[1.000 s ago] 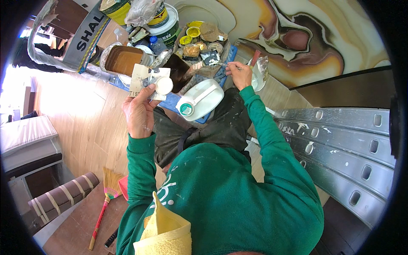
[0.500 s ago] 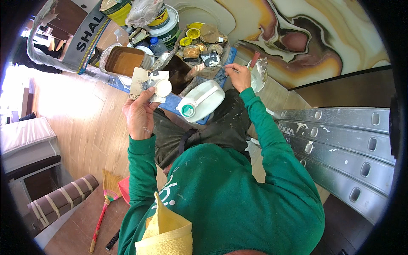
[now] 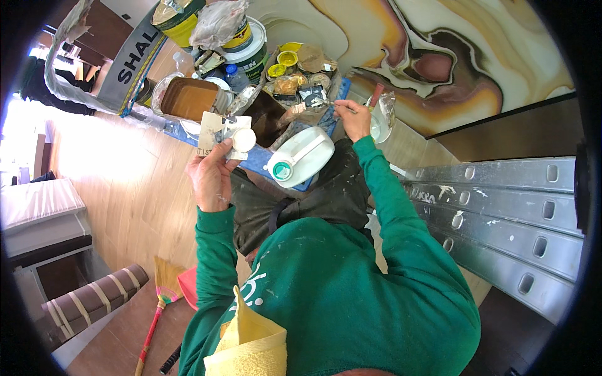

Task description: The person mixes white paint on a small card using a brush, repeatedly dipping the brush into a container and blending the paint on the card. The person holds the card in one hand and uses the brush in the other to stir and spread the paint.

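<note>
White jug [image 3: 310, 160]: landmark | Left hand [image 3: 212, 182]: left of jug, closed | Right hand [image 3: 355, 120]: right of jug, fingertips pinched | Card [image 3: 211, 129]: left of jug, left grip | Round white piece [image 3: 244, 140]: against card | Thin tool [image 3: 328, 103]: beyond jug, right pinch

An indoor room with paint work under way; whether a home or a business cannot be told. Buckets [image 3: 253, 62], small yellow tubs [image 3: 287, 58] and a white jug [image 3: 307, 153] crowd near a swirl-patterned wall panel [image 3: 467, 56]; white splashes mark metal rails [image 3: 508, 175] above plank flooring [image 3: 138, 188].
</note>
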`<state>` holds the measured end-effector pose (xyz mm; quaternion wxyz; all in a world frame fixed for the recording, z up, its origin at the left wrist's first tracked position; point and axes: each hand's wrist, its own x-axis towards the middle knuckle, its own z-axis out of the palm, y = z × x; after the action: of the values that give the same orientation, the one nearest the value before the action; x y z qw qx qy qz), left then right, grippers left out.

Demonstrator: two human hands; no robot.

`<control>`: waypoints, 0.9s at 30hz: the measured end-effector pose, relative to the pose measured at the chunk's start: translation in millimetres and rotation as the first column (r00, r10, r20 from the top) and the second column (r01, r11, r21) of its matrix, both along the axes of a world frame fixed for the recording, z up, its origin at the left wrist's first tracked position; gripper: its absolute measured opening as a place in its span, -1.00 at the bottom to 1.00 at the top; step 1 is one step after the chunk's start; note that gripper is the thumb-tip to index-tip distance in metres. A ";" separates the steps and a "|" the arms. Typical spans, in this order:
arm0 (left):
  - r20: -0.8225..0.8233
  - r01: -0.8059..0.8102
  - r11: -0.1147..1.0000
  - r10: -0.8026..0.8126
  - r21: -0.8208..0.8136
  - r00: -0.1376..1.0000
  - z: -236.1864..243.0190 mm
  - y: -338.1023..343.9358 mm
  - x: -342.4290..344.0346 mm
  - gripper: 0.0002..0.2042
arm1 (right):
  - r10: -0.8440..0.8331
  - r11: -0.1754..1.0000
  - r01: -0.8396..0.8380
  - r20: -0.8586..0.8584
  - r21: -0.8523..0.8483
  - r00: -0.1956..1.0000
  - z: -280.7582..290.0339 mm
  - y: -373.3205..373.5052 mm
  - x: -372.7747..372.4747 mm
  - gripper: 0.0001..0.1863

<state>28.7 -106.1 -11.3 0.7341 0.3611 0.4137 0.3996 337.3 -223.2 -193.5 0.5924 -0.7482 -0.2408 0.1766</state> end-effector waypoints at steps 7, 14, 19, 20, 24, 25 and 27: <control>0.036 -0.003 1.000 0.002 0.028 0.999 10.2 -6.2 -0.3 -0.77 | -0.025 0.995 0.042 -0.196 0.085 0.980 9.2 -21.8 -8.0 -0.78; 0.013 0.081 0.994 -0.082 0.069 0.997 21.9 -3.8 -0.4 -0.79 | -0.195 0.946 0.230 -0.169 0.227 0.966 94.3 -93.2 -7.1 -0.83; 0.019 0.144 0.976 -0.149 0.166 0.989 27.5 -5.0 27.7 -0.77 | -0.355 0.881 0.347 -0.036 0.321 0.934 140.4 -135.6 10.7 -0.72; -0.004 0.164 0.970 -0.166 0.176 0.986 29.1 -5.3 35.8 -0.76 | -0.376 0.866 0.345 0.017 0.362 0.926 141.8 -140.0 14.6 -0.70; -0.018 0.284 0.943 -0.285 0.176 0.958 38.4 -5.4 71.9 -0.73 | -0.315 0.913 0.290 0.044 0.288 0.948 127.5 -158.6 27.9 -0.59; -0.067 0.274 0.950 -0.267 0.148 0.961 42.7 -1.9 81.3 -0.69 | -0.283 0.940 0.288 -0.053 0.183 0.958 119.6 -162.5 28.9 -0.58; -0.081 0.295 0.941 -0.285 0.166 0.955 49.8 1.6 96.2 -0.68 | -0.212 0.975 0.223 -0.225 0.020 0.951 98.9 -163.6 27.3 -0.58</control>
<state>124.9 -104.5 38.5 0.7381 0.4926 0.3394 0.3121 364.5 -386.8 -94.5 0.6481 -0.7323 -0.0933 0.1871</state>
